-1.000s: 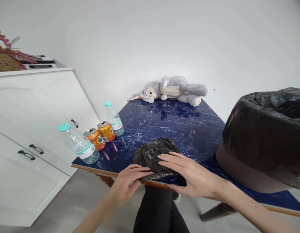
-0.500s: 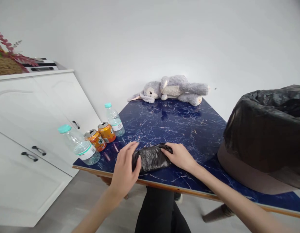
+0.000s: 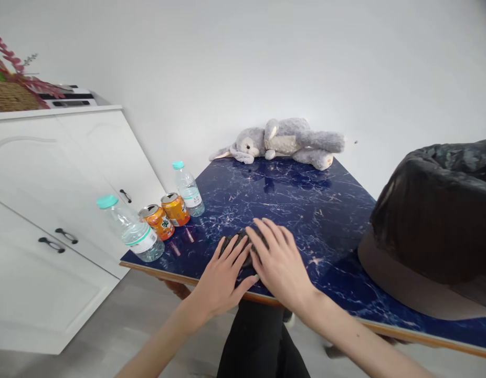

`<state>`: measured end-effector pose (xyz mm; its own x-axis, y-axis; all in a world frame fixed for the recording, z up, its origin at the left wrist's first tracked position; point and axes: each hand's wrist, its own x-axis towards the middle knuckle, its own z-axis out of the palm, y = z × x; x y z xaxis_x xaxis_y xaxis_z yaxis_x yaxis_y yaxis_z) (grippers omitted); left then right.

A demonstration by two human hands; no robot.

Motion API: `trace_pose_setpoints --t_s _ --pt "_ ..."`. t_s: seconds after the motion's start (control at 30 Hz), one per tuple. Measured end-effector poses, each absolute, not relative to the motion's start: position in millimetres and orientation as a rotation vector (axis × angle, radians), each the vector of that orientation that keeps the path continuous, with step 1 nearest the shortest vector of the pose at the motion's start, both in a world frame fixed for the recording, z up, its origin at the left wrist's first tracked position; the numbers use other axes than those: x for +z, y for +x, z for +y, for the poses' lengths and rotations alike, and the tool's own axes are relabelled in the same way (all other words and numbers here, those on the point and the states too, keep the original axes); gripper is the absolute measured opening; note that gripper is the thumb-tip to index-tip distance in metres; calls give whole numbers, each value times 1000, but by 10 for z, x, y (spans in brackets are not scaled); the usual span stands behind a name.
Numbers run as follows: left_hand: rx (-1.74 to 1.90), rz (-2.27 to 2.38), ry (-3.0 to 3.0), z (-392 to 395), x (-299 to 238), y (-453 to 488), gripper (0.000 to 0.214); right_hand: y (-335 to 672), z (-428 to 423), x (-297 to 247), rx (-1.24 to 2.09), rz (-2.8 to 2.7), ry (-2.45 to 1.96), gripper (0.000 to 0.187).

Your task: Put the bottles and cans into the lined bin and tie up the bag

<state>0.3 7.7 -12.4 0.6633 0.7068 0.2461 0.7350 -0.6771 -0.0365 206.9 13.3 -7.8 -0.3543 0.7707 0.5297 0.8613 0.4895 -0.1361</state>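
Under my two hands lies a folded black plastic bag (image 3: 247,258) near the front edge of the blue marbled table (image 3: 243,194); most of it is covered. My left hand (image 3: 223,275) rests on its left part, fingers stretched out and slightly spread. On its right part my right hand (image 3: 280,260) lies flat with the fingers extended, close beside the left fingertips. Neither hand is wrapped around the bag.
Left on the table stand two clear bottles (image 3: 143,239) with teal caps and two orange cans (image 3: 160,223). A grey plush rabbit (image 3: 286,142) lies at the back. A bin (image 3: 400,278) lined with a black bag (image 3: 432,210) stands right. A white cabinet (image 3: 89,173) is at left.
Both hands have gone from gripping the black bag's ends to lying flat on top of it. My right hand moved left, nearer my left hand. The bag looks more compact.
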Motion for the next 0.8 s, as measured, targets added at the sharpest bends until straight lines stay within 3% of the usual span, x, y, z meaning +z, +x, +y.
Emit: trace_pose_setpoints --t_s 0.23,0.37,0.53,0.67,0.8 --pt "-296 -1228 -2797 15 -76 -135 83 2133 170 -280 110 -2416 -1537 60" --pt "-341 -1223 -2866 16 -13 -262 76 2163 206 -191 171 -2476 -1547 60" --pt "-918 -1432 -2873 290 76 -408 53 1979 2 -34 108 -2324 -1588 59" --pt "-1304 -1844 -2665 589 20 -511 60 1676 -338 -28 160 -2300 -1513 66" --pt "-1378 -1910 -2587 638 -50 -552 59 1439 -538 -168 292 -2404 -1540 73"
